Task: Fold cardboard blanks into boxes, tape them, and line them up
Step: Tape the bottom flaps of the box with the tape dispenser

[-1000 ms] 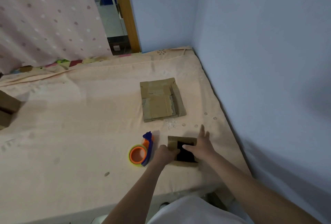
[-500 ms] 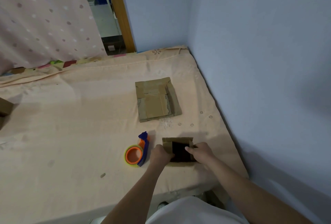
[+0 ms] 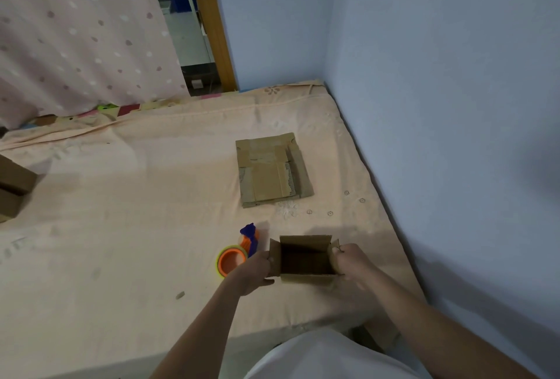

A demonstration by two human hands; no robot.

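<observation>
At the near right of the bed [image 3: 121, 227], both hands hold a small open box [image 3: 303, 257] that stands on the sheet with its mouth up. The left hand [image 3: 254, 271] grips the left side flap, fingers curled over its edge and thumb low at the near corner. The right hand [image 3: 351, 260] pinches the right flap, fingertips hooked over its top. The grip on each side looks meant to pull the flaps outward and square the walls, so the blank keeps its box shape; I judge the step to be opening and shaping, with the taping yet to do. The far flap stands up and the near flap folds toward the person; the inside is dark and I cannot tell whether the bottom is closed.

Just left of the left hand lies the tape dispenser [image 3: 238, 254], orange roll with a blue handle, close enough to be taken up without a reach. Farther off, toward the wall [image 3: 439, 105], a stack of flat blanks [image 3: 272, 169] waits, well apart from the hands. At the far left edge of the view sit two brown boxes [image 3: 13, 190], probably the row already begun, though only parts of them show.
</observation>
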